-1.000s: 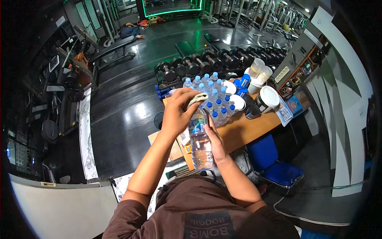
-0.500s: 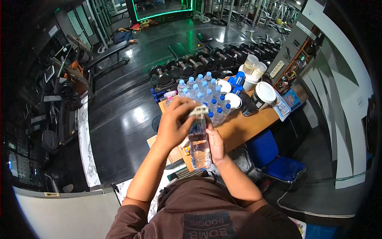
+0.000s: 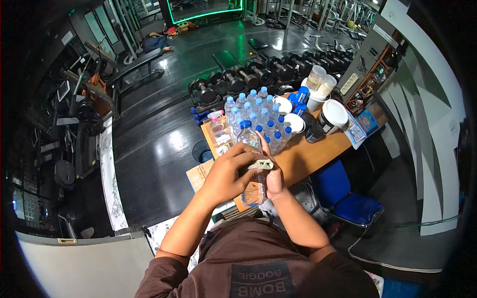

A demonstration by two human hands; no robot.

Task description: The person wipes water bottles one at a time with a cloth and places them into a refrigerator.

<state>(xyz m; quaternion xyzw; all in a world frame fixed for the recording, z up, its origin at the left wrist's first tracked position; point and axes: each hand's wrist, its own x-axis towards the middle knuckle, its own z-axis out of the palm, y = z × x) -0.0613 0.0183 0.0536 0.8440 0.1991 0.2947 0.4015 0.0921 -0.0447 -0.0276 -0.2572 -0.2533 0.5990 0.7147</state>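
- Being held between the two hands, ahead of the torso, the held bottle is kept as the landmark for every place below.
- Its long axis is run lengthwise away from the wearer: the blue cap is pointed at the far end, the base at the end nearest the torso, with a slight slant toward the right at the base. How steeply it is tilted cannot be told from this one view.
- The folded cloth is laid across the middle of the held bottle, below the cap and above the base, its folded edge turned toward the right.
- The left hand is brought in from the held bottle's left; its fingers are bent over and closed with the thumb, and the cloth is pinched between them. The left elbow is bent, the forearm angled inward.
- The right hand is set against the held bottle's right side, half curled around it, the palm turned inward; some fingers are hidden behind it.
- Both hands are placed equally near, one on each flank.
- Beyond the held bottle, the grouped bottles are stood on the desk; a spray bottle is seen beyond it to the left.
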